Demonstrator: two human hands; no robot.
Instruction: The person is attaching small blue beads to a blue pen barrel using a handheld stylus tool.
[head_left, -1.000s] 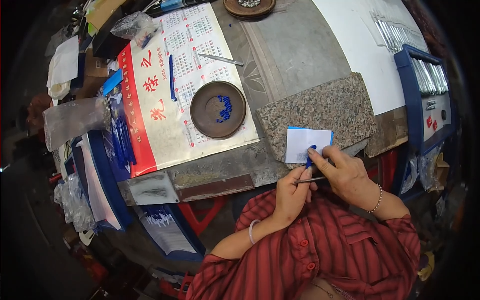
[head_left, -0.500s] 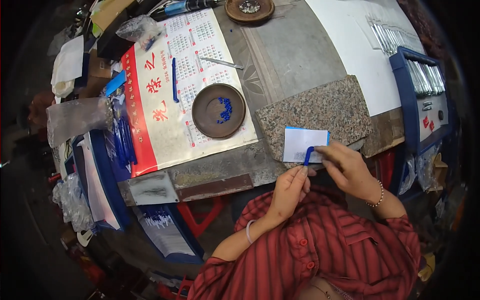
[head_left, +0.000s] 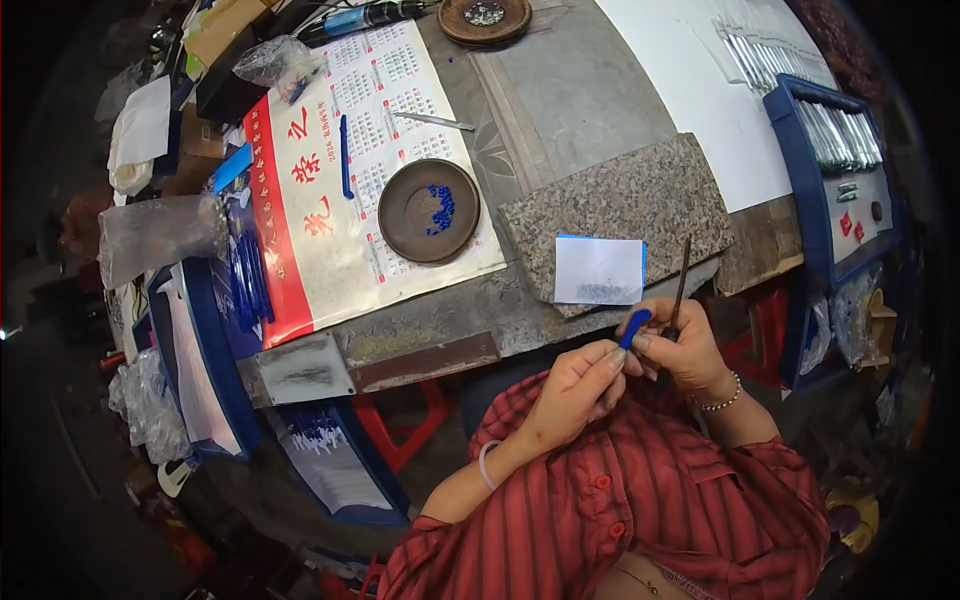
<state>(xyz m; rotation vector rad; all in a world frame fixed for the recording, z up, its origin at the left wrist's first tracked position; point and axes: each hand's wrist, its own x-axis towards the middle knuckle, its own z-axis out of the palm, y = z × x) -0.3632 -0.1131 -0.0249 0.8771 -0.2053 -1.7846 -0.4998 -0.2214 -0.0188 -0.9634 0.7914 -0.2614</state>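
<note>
Over on the left, a clear plastic bag [head_left: 160, 240] lies crumpled, and right beside it a bundle of blue sticks [head_left: 248, 285] crowds the edge of a red-and-white calendar [head_left: 330, 290] spread across the worktop [head_left: 575, 100]. One long blue stick [head_left: 346, 160] lies lengthwise on that calendar, with a brown bowl [head_left: 400, 225] to its right, small blue bits [head_left: 441, 210] scattered in its bottom, and a slim metal strip [head_left: 435, 120] above. Further along comes a speckled stone slab [head_left: 620, 190], a white paper pad [head_left: 598, 270] with a grey smudge resting on its near part. And here is the action, just off the pad's near edge: the left hand [head_left: 578, 390] pinches the lower end of a short bent blue piece [head_left: 634, 328] between thumb and fingers, its rounded tip poking up. The right hand [head_left: 685, 350] meets it there, thumb up against the piece, fingers curled round a thin dark tool [head_left: 684, 275] that points upward. Out right, silver rods [head_left: 765, 55] line a white sheet [head_left: 700, 110], and a blue tray [head_left: 783, 120] carries more rods and two red bits [head_left: 846, 222].
</note>
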